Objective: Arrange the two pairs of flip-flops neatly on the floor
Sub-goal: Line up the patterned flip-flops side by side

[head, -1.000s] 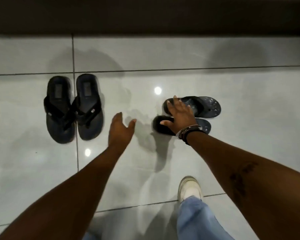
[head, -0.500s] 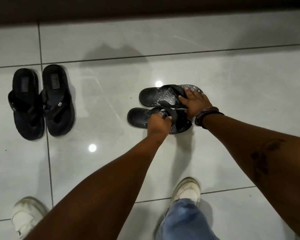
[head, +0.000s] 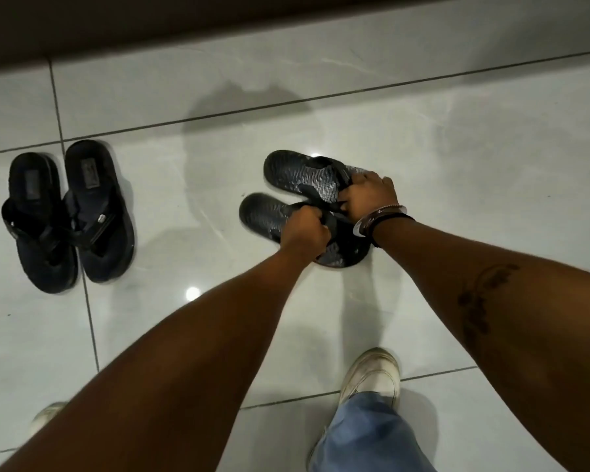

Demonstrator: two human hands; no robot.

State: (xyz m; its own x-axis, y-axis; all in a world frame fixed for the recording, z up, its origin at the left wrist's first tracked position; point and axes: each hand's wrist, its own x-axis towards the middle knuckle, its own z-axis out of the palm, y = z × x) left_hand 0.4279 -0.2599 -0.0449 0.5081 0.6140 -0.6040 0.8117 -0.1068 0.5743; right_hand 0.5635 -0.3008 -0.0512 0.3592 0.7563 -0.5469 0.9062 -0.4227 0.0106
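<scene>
while the pale tiled floor (head: 457,165) takes up most of the view, the plain black pair (head: 69,216) sits at about nine o'clock, its two sandals side by side and touching, long axes running roughly twelve to six, already looking tidy. well apart from it, near the middle and slightly toward one o'clock, the patterned pair (head: 300,199) lies sideways, long axes running from ten o'clock to four o'clock, one sandal just beyond the other. the right hand (head: 368,195) is closed around the strap of the farther sandal (head: 297,172), and the left hand (head: 304,233) is fisted on the strap of the nearer sandal (head: 263,212), so each hand has the sandal on its own side. the soles look barely off the tiles or resting on them; i cannot tell which. the turn that matters, as i judge it, is swinging these long axes round to match the plain black pair's twelve-to-six line, then moving them toward nine o'clock. a white shoe (head: 372,376) stands at five o'clock, clear of that path.
</scene>
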